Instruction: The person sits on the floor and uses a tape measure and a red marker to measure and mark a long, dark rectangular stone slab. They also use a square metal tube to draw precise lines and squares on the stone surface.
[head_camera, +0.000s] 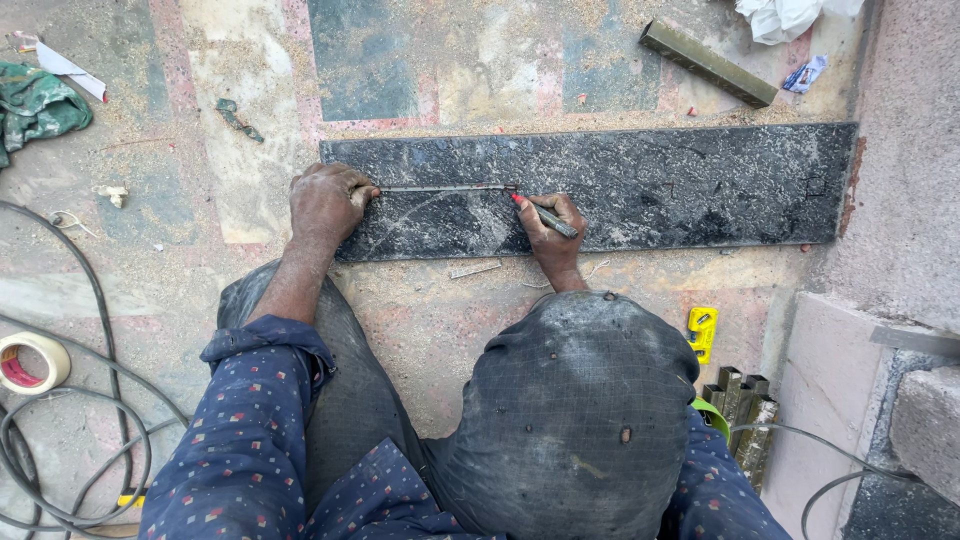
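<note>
A long dark speckled stone slab (680, 185) lies flat on the dusty floor in front of me. My left hand (325, 200) presses down on the left end of a thin metal straightedge (445, 188) laid along the slab. My right hand (552, 228) grips a pen-like marker (545, 215) with a red tip, and the tip touches the slab at the right end of the straightedge. My knees in dark dusty trousers fill the lower middle of the view.
A roll of tape (30, 362) and looping grey cables (90, 420) lie at the left. A yellow tape measure (702, 330) and a bundle of metal bars (738, 405) sit at the right. A brass-coloured bar (708, 62), white cloth (790, 15) and green cloth (35, 105) lie beyond.
</note>
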